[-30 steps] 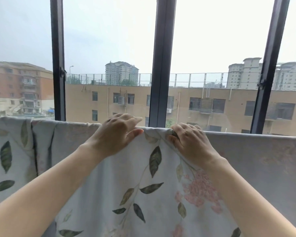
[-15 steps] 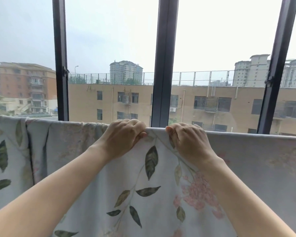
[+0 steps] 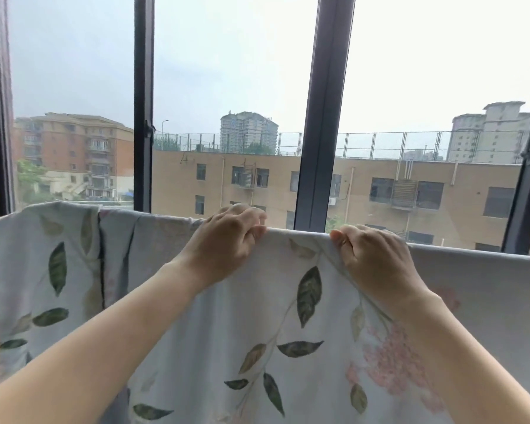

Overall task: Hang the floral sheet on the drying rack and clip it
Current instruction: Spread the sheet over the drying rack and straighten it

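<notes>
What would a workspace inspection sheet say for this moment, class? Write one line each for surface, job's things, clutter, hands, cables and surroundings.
Surface: nothing seen; whatever carries the sheet is hidden under its top fold.
Job's things: floral sheet draped across the view, bunched in folds at the left; no clip seen.
Clutter: nothing seen.
Hands: left hand and right hand each grip the sheet's top edge, fingers curled over it, a gap between them.
Cables: nothing seen.
Surroundings: dark window frames behind the sheet; buildings and a hazy sky outside.
</notes>
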The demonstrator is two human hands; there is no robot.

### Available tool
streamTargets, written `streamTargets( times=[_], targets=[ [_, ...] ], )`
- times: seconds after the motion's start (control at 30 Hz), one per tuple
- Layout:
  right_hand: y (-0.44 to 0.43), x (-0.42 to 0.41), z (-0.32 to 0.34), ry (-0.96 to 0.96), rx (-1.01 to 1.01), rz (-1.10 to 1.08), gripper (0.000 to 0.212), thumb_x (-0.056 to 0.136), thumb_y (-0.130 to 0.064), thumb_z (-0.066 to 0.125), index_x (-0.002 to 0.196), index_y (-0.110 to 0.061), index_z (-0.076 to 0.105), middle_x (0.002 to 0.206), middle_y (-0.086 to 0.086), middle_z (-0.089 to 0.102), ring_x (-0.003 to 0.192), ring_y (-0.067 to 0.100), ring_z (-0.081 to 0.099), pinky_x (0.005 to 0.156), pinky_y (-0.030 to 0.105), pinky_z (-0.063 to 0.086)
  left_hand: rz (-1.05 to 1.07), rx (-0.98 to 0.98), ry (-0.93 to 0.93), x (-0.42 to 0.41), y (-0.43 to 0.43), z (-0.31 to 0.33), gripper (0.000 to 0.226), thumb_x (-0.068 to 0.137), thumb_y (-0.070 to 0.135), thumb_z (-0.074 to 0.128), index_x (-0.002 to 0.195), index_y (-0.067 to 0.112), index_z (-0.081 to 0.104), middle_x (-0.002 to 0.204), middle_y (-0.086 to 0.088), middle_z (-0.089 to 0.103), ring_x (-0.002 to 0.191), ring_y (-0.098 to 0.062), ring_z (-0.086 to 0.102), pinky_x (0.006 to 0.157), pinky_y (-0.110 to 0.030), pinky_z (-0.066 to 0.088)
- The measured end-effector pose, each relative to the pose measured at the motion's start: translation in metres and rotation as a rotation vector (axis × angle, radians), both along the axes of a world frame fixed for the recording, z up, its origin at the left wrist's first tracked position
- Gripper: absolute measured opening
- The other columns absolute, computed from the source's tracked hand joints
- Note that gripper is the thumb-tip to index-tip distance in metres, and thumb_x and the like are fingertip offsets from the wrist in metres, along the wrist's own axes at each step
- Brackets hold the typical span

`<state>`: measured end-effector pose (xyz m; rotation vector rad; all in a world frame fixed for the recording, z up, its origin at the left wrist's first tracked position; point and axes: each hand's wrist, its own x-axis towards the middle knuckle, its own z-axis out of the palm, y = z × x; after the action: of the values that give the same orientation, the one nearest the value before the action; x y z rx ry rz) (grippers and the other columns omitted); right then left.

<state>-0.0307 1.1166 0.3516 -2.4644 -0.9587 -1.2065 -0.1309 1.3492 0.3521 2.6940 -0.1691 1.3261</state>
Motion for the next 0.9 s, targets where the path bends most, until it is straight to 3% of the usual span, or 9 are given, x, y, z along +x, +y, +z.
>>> streamTargets(
  times=[0.13,0.23,0.33,0.5,0.77,0.9],
  targets=[
    [-0.002,-0.001,-0.003,0.017,0.048,-0.004,0.043,0.101,-0.041,0.028,0.085,-0.02,0.062,0.083,-0.003,0.07,0.077,0.025,0.062,0.071,0.036,0.044,-0.036,-0.023,-0.017,-0.017,0.035,-0.002,0.018,0.096,0.016,0.054,0.107,0.01,0.067,0.102,-0.003,0.068,0.097,-0.02,0.061,0.086,-0.027,0.046],
    [0.004,-0.004,-0.003,0.01,0.072,-0.032,0.041,0.102,-0.039,0.029,0.084,-0.022,0.061,0.085,-0.002,0.071,0.079,0.027,0.063,0.071,0.034,0.04,-0.097,-0.017,-0.032,-0.024,0.05,0.002,0.011,0.092,0.013,0.061,0.101,0.01,0.067,0.097,0.001,0.066,0.087,-0.015,0.061,0.08,-0.021,0.046],
    [0.01,-0.005,-0.002,0.036,0.075,-0.057,0.039,0.101,-0.037,0.032,0.09,-0.021,0.065,0.091,0.0,0.072,0.084,0.028,0.063,0.074,0.035,0.038,-0.114,-0.027,-0.047,-0.031,0.068,0.003,0.008,0.088,0.013,0.066,0.096,0.01,0.067,0.092,0.004,0.063,0.081,-0.012,0.06,0.077,-0.025,0.052],
    [0.012,-0.005,-0.002,0.041,0.079,-0.071,0.04,0.102,-0.037,0.032,0.097,-0.019,0.068,0.096,0.002,0.073,0.091,0.03,0.063,0.079,0.036,0.041,-0.205,-0.109,-0.069,-0.031,0.076,0.004,0.007,0.08,0.006,0.074,0.083,0.013,0.072,0.081,0.008,0.063,0.076,-0.01,0.064,0.073,-0.032,0.056],
    [0.009,-0.002,-0.004,-0.036,0.102,-0.054,0.064,0.096,-0.052,0.015,0.091,-0.018,0.069,0.087,0.0,0.072,0.083,0.028,0.063,0.068,0.03,0.031,-0.106,-0.097,-0.167,-0.029,0.073,0.004,0.013,0.084,0.001,0.066,0.076,0.011,0.064,0.076,0.004,0.061,0.067,-0.012,0.057,0.063,-0.016,0.046],
    [0.015,-0.003,-0.006,-0.088,0.112,-0.049,0.072,0.093,-0.056,0.007,0.092,-0.019,0.07,0.088,-0.001,0.073,0.08,0.028,0.065,0.066,0.03,0.033,-0.074,-0.089,-0.178,-0.034,0.085,0.003,0.009,0.085,0.005,0.067,0.079,0.01,0.064,0.077,0.005,0.06,0.068,-0.013,0.058,0.065,-0.026,0.051]
  ],
)
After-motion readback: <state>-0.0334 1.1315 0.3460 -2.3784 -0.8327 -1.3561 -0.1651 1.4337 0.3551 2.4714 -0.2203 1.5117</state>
